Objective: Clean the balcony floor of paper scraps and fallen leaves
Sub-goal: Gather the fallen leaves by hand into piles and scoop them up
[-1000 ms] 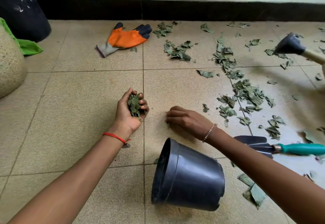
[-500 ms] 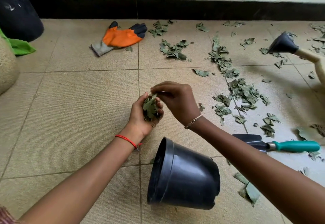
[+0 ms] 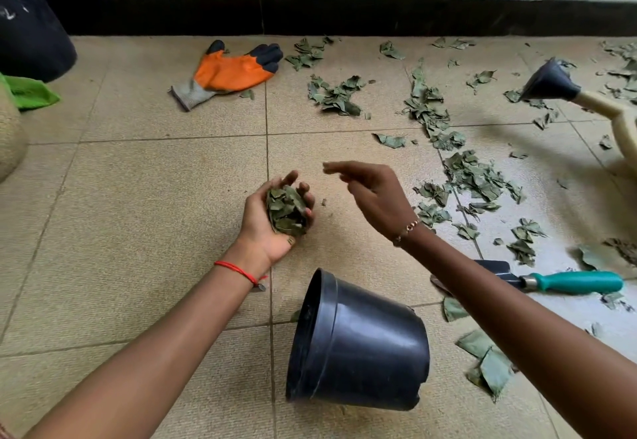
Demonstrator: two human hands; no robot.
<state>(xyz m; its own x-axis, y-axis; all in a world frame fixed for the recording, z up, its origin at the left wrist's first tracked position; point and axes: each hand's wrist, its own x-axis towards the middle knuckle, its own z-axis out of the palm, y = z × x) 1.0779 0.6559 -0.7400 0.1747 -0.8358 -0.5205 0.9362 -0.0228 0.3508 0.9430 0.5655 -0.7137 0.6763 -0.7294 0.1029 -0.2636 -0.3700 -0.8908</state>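
Left hand (image 3: pixel 256 228) cups leaves (image 3: pixel 286 212), right hand (image 3: pixel 374 197) hovers slack-fingered (pot (image 3: pixel 365 352) on its side, mouth probably leftward).

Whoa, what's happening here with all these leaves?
Someone is picking fallen leaves off the balcony floor by hand. The left hand holds a handful of dry leaves, palm up, while the right hand hovers open beside it, holding nothing. A black pot lies on its side near the person. Many scattered leaves lie on the tiles to the right, near a trowel.
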